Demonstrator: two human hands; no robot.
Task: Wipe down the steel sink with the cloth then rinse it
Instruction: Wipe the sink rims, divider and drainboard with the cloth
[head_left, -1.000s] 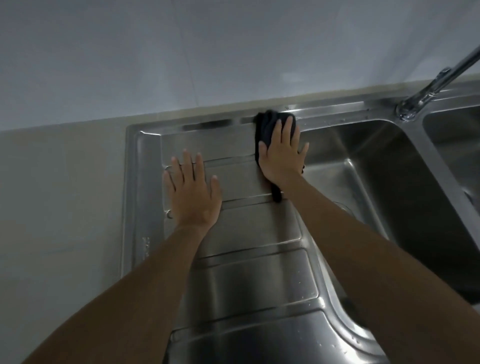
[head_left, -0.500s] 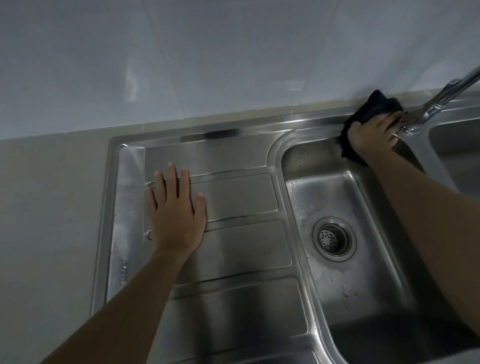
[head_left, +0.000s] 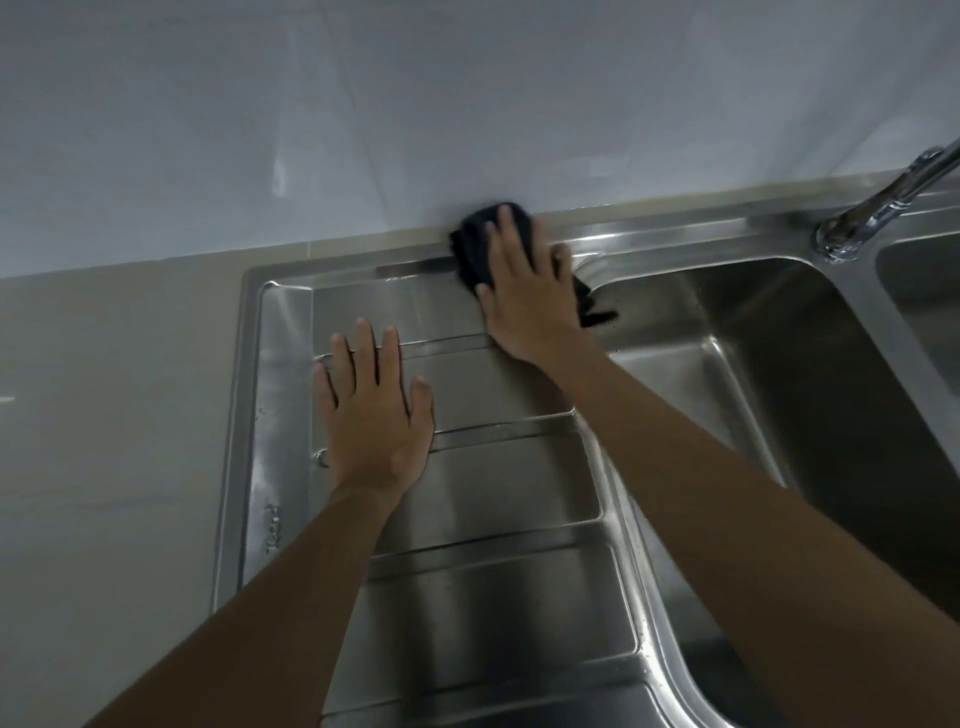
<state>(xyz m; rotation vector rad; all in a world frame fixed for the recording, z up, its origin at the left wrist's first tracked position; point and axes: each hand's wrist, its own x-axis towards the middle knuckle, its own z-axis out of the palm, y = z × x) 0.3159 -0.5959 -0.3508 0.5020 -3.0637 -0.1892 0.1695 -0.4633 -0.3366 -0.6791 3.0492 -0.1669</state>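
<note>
Tabletop (head_left: 104, 415): beige surface is running along the 9 o'clock side of the sink, bare as far as the view shows.
Steel sink (head_left: 280, 395): unit is filling the middle and right of the view, with a ribbed drainboard on its left part and a deep basin toward 3 o'clock.
Left hand (head_left: 376, 415): is lying flat and released on the drainboard, fingers spread, grasping nothing; it is apparently bracing the person.
Drainboard (head_left: 493, 493): is showing dull streaks and a few droplets along its ridges, so I am judging it only partly wiped.
Cloth (head_left: 475, 244): dark rag is sitting on the sink's back rim at about 12 o'clock, right against the wall, with one corner trailing toward the basin edge.
Right hand (head_left: 530, 296): is pressing palm-down on the cloth, fingers extended over it rather than clenched, holding it against the steel.
Basin (head_left: 779, 364): is lying at 3 o'clock, looking dry, with no water running into it.
Faucet (head_left: 883, 202): is standing at 2 o'clock between this basin and a second one at the far right edge; it is well apart from both hands.
Progress: wiping is under way along the back rim; basin walls, the lower drainboard and the whole rinse are seemingly left.
Obstacles: nothing is lying on the steel; only the braced left hand is covering a patch, and the faucet base is crowding the rim.
</note>
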